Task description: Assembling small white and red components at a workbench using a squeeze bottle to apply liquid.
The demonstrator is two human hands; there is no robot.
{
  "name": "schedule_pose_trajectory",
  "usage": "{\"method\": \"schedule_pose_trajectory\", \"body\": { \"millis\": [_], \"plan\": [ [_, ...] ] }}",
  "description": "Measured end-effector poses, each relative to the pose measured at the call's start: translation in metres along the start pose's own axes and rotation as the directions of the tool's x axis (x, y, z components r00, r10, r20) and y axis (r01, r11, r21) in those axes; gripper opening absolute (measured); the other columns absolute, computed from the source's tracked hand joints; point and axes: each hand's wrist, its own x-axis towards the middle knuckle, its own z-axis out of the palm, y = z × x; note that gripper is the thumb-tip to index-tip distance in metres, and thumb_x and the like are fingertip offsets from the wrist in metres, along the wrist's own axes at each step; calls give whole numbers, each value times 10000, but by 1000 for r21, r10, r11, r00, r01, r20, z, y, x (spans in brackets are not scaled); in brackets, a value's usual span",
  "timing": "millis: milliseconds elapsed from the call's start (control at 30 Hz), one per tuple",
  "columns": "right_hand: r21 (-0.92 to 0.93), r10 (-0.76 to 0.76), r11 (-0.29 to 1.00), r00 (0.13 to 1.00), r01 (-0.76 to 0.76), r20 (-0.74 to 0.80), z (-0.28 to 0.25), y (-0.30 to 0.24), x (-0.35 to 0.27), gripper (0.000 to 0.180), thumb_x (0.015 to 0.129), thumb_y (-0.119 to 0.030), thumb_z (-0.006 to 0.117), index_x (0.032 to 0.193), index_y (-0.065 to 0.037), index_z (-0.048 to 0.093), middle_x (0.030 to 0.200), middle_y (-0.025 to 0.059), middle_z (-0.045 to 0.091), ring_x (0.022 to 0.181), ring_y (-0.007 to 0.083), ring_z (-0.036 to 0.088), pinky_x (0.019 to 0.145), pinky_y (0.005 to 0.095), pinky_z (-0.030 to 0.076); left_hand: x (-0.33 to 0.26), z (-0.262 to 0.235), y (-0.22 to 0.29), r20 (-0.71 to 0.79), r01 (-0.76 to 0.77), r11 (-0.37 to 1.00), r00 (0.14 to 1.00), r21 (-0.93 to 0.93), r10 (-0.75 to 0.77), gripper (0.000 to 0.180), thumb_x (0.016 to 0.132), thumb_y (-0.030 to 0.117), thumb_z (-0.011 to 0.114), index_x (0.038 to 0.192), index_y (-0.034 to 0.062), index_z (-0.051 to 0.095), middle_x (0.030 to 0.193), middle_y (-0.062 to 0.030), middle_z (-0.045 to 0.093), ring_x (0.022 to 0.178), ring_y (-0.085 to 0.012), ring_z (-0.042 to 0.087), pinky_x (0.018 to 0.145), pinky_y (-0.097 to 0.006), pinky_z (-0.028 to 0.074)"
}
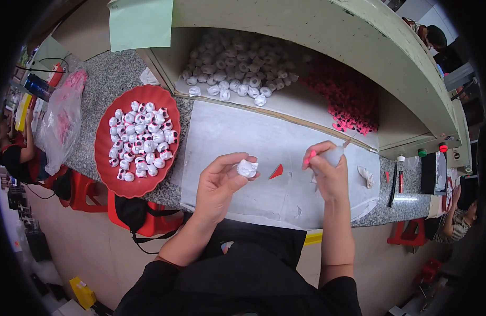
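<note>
Ok so your ball (247, 168) is plain white, your bottle (333, 156) is cloudy white, and that tiny bit (312, 154) of yours is hot pink. Your tray (140, 188) is solid red, its balls (148, 145) white with pink and black patches. Counter (103, 66) is speckled grey, sheet (222, 126) whitish, triangle (276, 171) red, cabinet (295, 13) pale green, note (140, 23) mint, your top (237, 263) black.

The bottle (334, 156) looks smooth plastic, the counter (112, 66) polished stone.
</note>
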Motion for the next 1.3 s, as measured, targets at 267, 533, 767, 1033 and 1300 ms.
{"method": "schedule_pose_trajectory", "body": {
  "millis": [267, 533, 767, 1033, 1300],
  "plan": [
    [-121, -60, 991, 997, 53, -53, 46, 11, -37, 178, 642, 86, 600, 798, 20, 545, 741, 61, 550, 688, 117, 536, 646, 233, 434, -12, 14, -7, 78, 61, 998, 995, 21, -63, 332, 732, 21, 557, 1050, -6, 465, 1030, -150, 521, 998, -243, 485, 842, -317, 375],
    [-265, -235, 945, 961, 191, -144, 63, 17, -46, 162, 637, 96, 599, 757, 6, 538, 739, 49, 567, 701, 105, 532, 694, 218, 410, -17, 13, -11, 105, 0, 990, 994, 141, -15, 314, 718, -27, 553, 1022, -40, 478, 1022, -148, 517, 985, -204, 485, 849, -314, 370],
    [-174, -195, 969, 975, 176, -102, 60, 21, -44, 216, 605, 131, 585, 756, 1, 502, 769, 90, 535, 712, 146, 520, 657, 246, 416, -17, 7, -14, 144, -26, 996, 990, 91, 13, 306, 721, -10, 559, 1017, -26, 482, 1005, -143, 520, 980, -213, 487, 847, -326, 369],
    [231, -22, 970, 979, 70, -202, 61, 17, -46, 248, 616, 112, 601, 782, -12, 465, 743, 95, 529, 704, 165, 523, 645, 275, 439, -19, 6, -13, 45, 15, 998, 999, -64, -12, 309, 720, -8, 562, 1019, -6, 486, 1014, -150, 516, 975, -221, 490, 836, -338, 377],
    [4, -120, 993, 989, 121, -83, 67, 3, -58, 229, 620, 107, 615, 770, -3, 481, 740, 94, 556, 710, 142, 539, 666, 246, 430, -14, 0, -7, 217, -263, 862, 959, 434, 183, 274, 697, -78, 556, 965, -28, 529, 1019, -194, 503, 951, -244, 503, 796, -308, 414]
  ]
}}
